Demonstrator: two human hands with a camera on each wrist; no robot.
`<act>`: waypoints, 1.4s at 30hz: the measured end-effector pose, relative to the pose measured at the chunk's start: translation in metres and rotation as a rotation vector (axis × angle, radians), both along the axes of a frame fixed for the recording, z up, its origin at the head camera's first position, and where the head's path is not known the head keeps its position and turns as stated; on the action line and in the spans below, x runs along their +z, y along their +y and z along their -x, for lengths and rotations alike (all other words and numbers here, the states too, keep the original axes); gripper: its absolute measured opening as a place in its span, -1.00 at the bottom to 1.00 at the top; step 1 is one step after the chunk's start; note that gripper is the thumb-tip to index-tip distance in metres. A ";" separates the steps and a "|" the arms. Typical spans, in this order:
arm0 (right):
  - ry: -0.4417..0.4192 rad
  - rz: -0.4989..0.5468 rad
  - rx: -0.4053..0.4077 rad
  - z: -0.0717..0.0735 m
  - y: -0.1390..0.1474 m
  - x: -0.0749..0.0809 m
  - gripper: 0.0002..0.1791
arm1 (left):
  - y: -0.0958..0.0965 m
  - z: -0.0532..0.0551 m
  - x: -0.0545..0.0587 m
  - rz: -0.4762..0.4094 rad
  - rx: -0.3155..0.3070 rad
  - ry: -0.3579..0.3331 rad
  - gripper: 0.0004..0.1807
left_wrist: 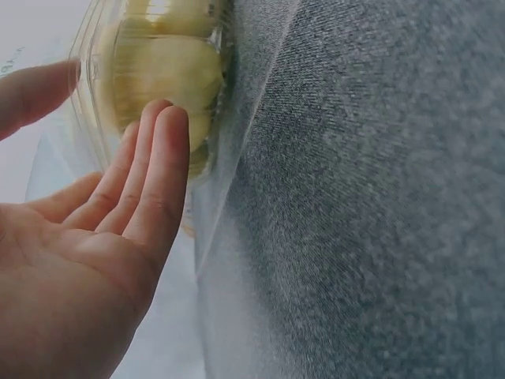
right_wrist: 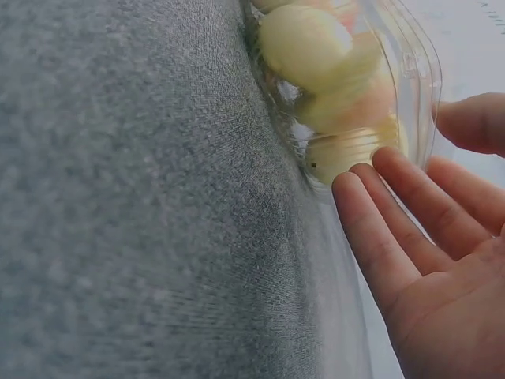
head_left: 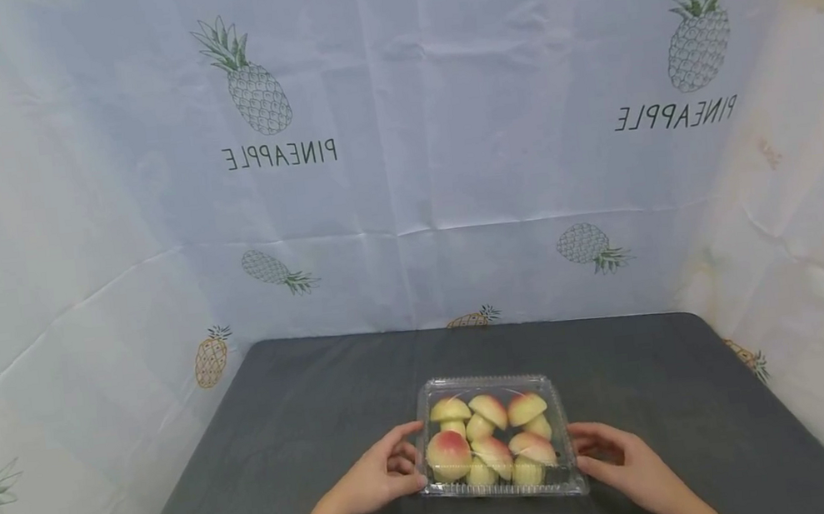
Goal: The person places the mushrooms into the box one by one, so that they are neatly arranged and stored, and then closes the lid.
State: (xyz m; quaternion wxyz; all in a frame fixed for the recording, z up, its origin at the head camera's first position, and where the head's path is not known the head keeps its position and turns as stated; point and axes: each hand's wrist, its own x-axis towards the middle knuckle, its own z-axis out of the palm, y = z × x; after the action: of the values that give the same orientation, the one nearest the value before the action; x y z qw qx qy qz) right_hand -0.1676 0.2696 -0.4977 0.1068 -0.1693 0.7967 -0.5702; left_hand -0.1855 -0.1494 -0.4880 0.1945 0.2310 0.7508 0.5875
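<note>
A clear plastic clamshell box (head_left: 579,486) lies on the dark table. Inside are several mushroom-shaped buns (head_left: 491,454) with pink-tinged yellow caps and pale stems. At the box's left side, my left hand (head_left: 378,474) touches the rim with thumb and index finger. The left wrist view shows its other fingers (left_wrist: 162,181) nearly straight beside the box wall. Opposite it, my right hand (head_left: 630,468) touches the right side the same way, its fingers (right_wrist: 379,229) extended and spread a little. Neither hand's fingers wrap around the box.
A dark grey cloth-like surface covers the table (head_left: 307,410). Pale curtains (head_left: 464,176) printed with pineapples and mirrored lettering enclose it at the back and both sides.
</note>
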 end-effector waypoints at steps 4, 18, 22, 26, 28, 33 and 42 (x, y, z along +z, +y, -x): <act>0.017 -0.008 -0.025 0.006 -0.002 0.000 -0.41 | 0.003 0.006 -0.002 -0.015 0.015 0.007 -0.18; 0.009 0.053 -0.089 0.031 -0.011 0.002 -0.39 | 0.015 0.026 0.000 0.032 0.153 0.028 -0.23; -0.055 0.093 -0.071 0.036 -0.011 0.004 -0.32 | 0.019 0.031 0.002 0.061 0.182 0.045 -0.23; -0.075 0.085 -0.058 0.037 -0.010 0.004 -0.27 | 0.021 0.035 0.002 0.108 0.195 0.097 -0.24; -0.076 0.075 -0.049 0.037 -0.010 0.004 -0.27 | 0.021 0.036 0.003 0.121 0.189 0.112 -0.24; -0.111 0.076 -0.018 0.037 -0.009 0.005 -0.23 | 0.021 0.037 0.005 0.122 0.175 0.117 -0.24; -0.139 0.102 -0.023 0.034 -0.011 0.003 -0.20 | 0.023 0.034 0.006 0.083 0.169 0.079 -0.24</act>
State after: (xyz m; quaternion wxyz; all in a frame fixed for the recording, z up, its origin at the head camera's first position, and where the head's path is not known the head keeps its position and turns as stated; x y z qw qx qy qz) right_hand -0.2020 0.2586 -0.4943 0.1466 -0.1253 0.7592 -0.6216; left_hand -0.2191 -0.1269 -0.4823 0.1239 0.1819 0.7983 0.5606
